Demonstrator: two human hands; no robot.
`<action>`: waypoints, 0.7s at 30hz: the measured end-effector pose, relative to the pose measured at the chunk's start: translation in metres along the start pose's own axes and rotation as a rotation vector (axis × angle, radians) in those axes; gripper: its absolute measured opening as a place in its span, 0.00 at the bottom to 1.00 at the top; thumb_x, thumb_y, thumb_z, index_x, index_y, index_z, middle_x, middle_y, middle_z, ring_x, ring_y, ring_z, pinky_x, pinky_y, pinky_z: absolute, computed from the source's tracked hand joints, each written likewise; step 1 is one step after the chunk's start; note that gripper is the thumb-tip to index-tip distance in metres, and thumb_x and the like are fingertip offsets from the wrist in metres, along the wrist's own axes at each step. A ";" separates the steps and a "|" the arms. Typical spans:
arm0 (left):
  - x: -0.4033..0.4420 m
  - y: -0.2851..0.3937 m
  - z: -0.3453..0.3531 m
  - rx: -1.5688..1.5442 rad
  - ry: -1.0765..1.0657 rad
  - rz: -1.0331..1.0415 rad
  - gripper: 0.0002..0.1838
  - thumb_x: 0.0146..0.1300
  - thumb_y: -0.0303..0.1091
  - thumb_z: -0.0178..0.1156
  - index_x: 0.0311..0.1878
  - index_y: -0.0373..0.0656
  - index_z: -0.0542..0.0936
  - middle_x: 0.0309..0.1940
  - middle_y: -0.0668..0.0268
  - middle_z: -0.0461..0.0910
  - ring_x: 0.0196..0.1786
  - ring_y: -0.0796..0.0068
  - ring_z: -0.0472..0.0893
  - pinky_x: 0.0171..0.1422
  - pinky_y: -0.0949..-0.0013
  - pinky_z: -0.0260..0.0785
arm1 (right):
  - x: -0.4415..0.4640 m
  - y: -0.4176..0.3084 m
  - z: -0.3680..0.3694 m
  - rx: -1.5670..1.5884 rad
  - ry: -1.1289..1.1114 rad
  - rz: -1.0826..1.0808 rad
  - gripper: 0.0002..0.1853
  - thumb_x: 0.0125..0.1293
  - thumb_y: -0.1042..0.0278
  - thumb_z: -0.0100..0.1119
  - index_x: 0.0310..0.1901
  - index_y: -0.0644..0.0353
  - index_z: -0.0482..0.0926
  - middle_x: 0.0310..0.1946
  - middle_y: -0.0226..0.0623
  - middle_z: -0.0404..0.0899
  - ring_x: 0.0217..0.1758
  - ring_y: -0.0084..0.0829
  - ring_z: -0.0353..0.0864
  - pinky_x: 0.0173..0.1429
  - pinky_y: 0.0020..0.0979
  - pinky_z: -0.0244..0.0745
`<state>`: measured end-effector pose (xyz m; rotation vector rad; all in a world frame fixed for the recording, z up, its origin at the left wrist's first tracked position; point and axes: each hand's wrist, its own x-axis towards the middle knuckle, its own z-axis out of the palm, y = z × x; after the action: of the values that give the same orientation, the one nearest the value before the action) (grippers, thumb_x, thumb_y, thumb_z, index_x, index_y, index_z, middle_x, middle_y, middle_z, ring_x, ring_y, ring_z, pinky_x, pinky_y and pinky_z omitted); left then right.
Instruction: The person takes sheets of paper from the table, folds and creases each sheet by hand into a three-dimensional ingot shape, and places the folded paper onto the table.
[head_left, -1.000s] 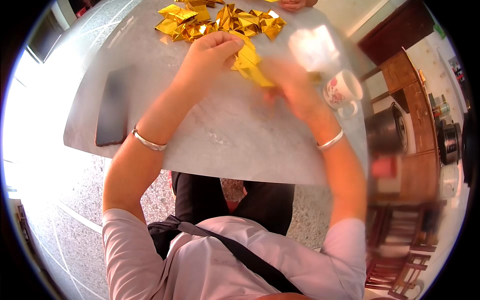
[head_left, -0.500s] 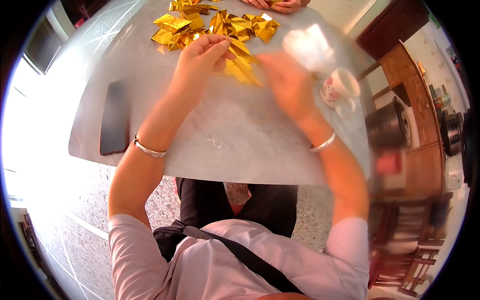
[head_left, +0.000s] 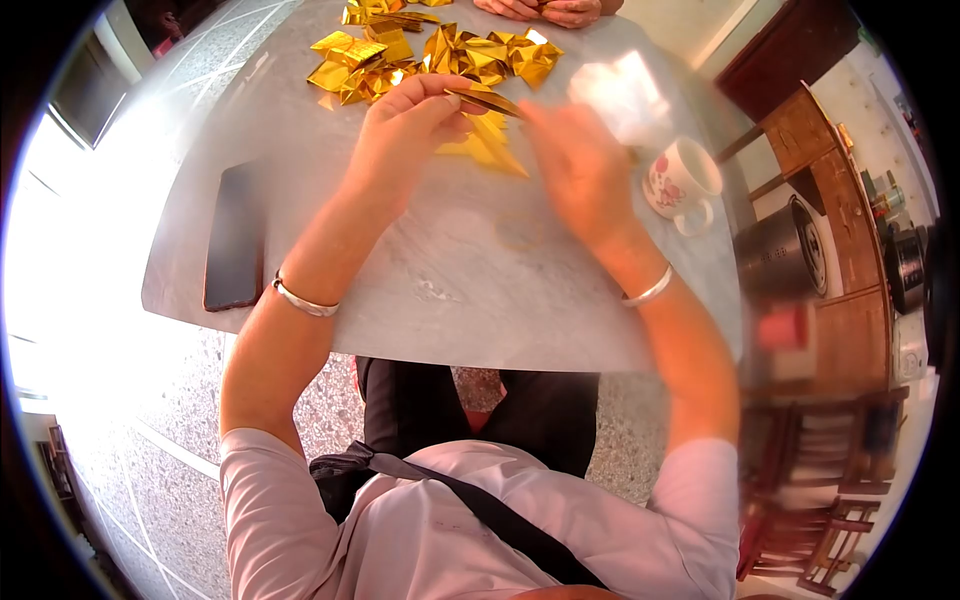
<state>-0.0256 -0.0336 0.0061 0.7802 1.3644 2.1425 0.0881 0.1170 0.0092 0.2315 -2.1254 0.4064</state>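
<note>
Between my hands is a thin folded piece of gold foil paper (head_left: 488, 100), held just above the tabletop. My left hand (head_left: 400, 130) pinches its left end between thumb and fingers. At the other end, the fingertips of my right hand (head_left: 580, 165) close on the foil, slightly smeared by motion. Beneath lie flat yellow-gold sheets (head_left: 485, 150), partly hidden by my left fingers. Just beyond, several folded gold foil pieces (head_left: 480, 58) form a loose heap.
On the grey marbled table (head_left: 450, 300), a dark phone (head_left: 234, 235) lies left and a flowered white mug (head_left: 682, 180) stands right. Another person's hands (head_left: 540, 8) are at the far edge. A wooden cabinet (head_left: 845, 330) and dark pot (head_left: 785, 250) are off to the right.
The folded foil now spans between both hands, where half a second ago my right hand was blurred and apart from my left. The phone and mug stay put on the table.
</note>
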 end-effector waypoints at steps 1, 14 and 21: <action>0.000 -0.001 0.000 0.007 0.009 -0.002 0.11 0.63 0.27 0.48 0.47 0.35 0.74 0.36 0.65 0.77 0.37 0.81 0.73 0.46 0.77 0.67 | 0.001 -0.001 0.001 0.009 0.004 0.007 0.11 0.55 0.73 0.60 0.41 0.61 0.79 0.28 0.37 0.73 0.27 0.34 0.75 0.28 0.29 0.70; -0.010 -0.007 0.015 0.264 0.058 0.069 0.11 0.59 0.24 0.50 0.44 0.35 0.74 0.28 0.68 0.76 0.32 0.81 0.75 0.39 0.76 0.68 | -0.005 -0.008 0.009 0.023 -0.104 0.204 0.18 0.55 0.68 0.61 0.48 0.62 0.73 0.34 0.39 0.70 0.24 0.29 0.72 0.29 0.28 0.71; -0.011 -0.009 0.016 0.307 0.057 0.092 0.10 0.58 0.24 0.51 0.43 0.35 0.74 0.32 0.65 0.79 0.32 0.82 0.74 0.39 0.77 0.68 | -0.008 -0.002 0.010 0.024 -0.066 0.160 0.16 0.55 0.72 0.56 0.47 0.63 0.72 0.35 0.40 0.70 0.26 0.32 0.72 0.30 0.28 0.71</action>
<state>-0.0057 -0.0267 0.0010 0.9189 1.7461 2.0625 0.0854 0.1115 -0.0016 0.0903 -2.2130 0.5245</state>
